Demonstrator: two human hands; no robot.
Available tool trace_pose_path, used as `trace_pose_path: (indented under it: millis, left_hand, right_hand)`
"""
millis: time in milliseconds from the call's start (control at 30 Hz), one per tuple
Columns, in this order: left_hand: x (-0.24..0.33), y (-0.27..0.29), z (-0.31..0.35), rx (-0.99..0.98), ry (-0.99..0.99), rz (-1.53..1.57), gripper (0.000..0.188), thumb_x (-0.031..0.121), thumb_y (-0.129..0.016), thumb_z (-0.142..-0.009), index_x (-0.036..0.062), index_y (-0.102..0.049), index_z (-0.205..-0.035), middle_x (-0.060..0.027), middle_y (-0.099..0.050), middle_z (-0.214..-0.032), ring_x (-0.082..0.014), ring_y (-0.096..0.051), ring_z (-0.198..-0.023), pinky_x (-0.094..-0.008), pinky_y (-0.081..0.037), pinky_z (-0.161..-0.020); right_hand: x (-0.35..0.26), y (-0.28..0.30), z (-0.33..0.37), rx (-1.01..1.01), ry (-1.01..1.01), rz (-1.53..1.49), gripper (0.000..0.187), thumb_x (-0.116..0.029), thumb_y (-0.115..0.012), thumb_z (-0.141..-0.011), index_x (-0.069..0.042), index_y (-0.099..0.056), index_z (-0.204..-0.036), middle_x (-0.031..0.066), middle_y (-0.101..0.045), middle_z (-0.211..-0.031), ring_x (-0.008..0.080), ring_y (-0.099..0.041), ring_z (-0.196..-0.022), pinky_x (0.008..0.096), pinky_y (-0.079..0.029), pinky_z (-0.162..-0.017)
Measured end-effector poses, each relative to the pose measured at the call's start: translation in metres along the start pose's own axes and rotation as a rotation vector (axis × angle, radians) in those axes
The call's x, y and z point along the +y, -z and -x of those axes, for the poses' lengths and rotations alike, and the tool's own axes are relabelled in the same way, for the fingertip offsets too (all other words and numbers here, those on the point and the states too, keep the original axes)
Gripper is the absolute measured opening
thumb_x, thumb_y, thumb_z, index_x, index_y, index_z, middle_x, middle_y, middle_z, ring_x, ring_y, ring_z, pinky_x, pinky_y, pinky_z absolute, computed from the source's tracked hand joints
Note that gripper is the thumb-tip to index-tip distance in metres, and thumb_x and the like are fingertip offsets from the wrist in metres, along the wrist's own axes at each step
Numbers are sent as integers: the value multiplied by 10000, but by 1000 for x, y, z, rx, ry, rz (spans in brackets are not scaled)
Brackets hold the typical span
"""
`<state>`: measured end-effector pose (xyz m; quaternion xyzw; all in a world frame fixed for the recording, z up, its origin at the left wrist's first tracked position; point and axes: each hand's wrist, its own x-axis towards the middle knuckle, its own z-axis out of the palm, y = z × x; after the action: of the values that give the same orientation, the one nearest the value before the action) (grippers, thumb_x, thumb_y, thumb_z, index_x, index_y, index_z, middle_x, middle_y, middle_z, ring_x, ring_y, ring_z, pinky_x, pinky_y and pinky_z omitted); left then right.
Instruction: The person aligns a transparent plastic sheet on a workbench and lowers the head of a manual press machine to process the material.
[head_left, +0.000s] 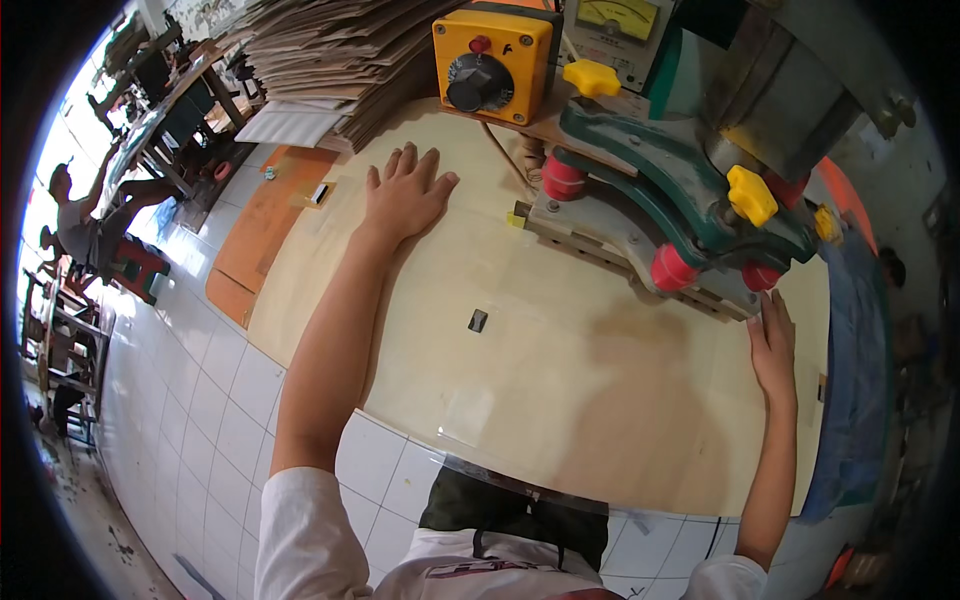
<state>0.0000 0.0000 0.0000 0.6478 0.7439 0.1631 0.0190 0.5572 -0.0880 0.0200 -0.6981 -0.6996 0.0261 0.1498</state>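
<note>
My left hand (405,195) lies palm down with spread fingers on the pale tabletop (440,270), left of a press-like machine. Nothing is in it. My right hand (772,345) is at the right side of the tabletop, its fingers stretched out and their tips close to the end of the machine's metal bar (690,295). Whether they touch the bar, I cannot tell. Above the bar sits a dark green bracket (640,200) with red round fittings (675,268) and yellow star-shaped knobs (750,195). A small dark patch (478,321) marks the tabletop's middle.
A yellow control box (495,65) with a black dial stands behind, near a meter (617,20). Brown sheets (330,60) are piled at the back left, above an orange-brown board (270,230). Blue material (860,400) hangs at the right. Far left, a person (85,225) sits on a stool.
</note>
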Motion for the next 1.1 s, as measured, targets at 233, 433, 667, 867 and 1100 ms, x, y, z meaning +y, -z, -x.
trace_pose_path:
  millis: [233,433,667,867,1100]
  left_hand:
    - [-3,7,-3,28,-18,-18,652,558,-428,-988,166,-440,-1509,-173,-302,-1619,-331,-207,-1526,-595,-105,-1214]
    - [-10,-1,-5,-10,3,-7,665,562,-430,-993,163,-423,-1525,-171,-286,-1628,-315,-191,-1535,-566,-93,-1220]
    - [-11,-3,-8,-25,-16,-53,665,584,-412,-997,190,-405,-1532,-155,-282,-1630,-327,-200,-1529,-593,-126,-1205]
    - [-17,-3,-8,-20,-34,-60,660,589,-412,-997,200,-407,-1531,-149,-286,-1629,-328,-214,-1523,-593,-128,-1205]
    - [-15,-3,-8,-3,-35,-62,652,581,-417,-998,196,-414,-1525,-154,-311,-1616,-336,-231,-1516,-609,-143,-1193]
  right_hand:
    - [0,-17,8,56,33,-19,522,-366,-505,-1017,-120,-488,-1477,226,-369,-1567,393,-324,-1459,567,-193,-1184]
    - [-5,-13,5,62,27,17,537,-401,-519,-1006,-130,-494,-1469,223,-383,-1558,387,-344,-1451,597,-215,-1171]
    - [-4,-8,11,54,2,9,561,-447,-495,-1015,-135,-477,-1481,211,-369,-1565,364,-307,-1475,619,-190,-1177]
    - [-8,-9,11,29,-12,6,566,-452,-487,-1017,-136,-471,-1487,213,-356,-1574,363,-294,-1483,611,-179,-1184]
    - [-10,-7,10,25,-30,8,564,-447,-492,-1017,-142,-468,-1490,203,-358,-1578,357,-288,-1488,596,-173,-1192]
